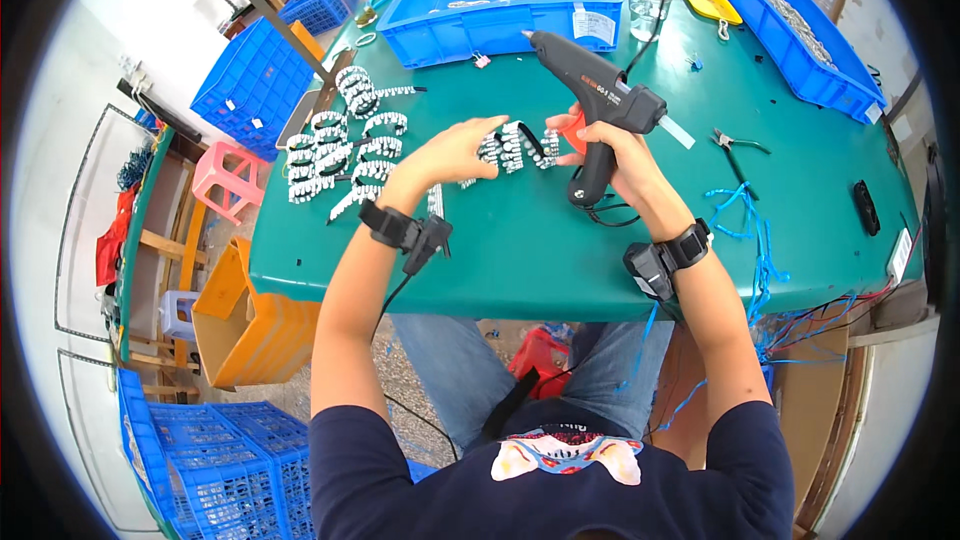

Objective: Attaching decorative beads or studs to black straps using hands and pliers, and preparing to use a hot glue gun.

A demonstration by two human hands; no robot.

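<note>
My right hand (pixel 622 155) is closed round the handle of a black hot glue gun (pixel 590 75). Its nozzle points up and left, and a pale glue stick (pixel 677 131) sticks out of its back. Beside the gun's trigger, a coiled black-and-white ribbon strip (pixel 515 147) lies on the green table. My left hand (pixel 455 152) curves its fingers and thumb round the left end of that coil, hiding part of it. More black-and-white ribbon coils (pixel 330 155) are gathered left of my left hand.
A blue tray (pixel 480 35) of grey cord loops stands at the far side; another blue tray (pixel 840 90) is far right. Pliers (pixel 738 155), tangled blue string (pixel 762 260) and a yellow dish (pixel 711 5) lie on the green table (pixel 560 270). The gun's cord trails upward.
</note>
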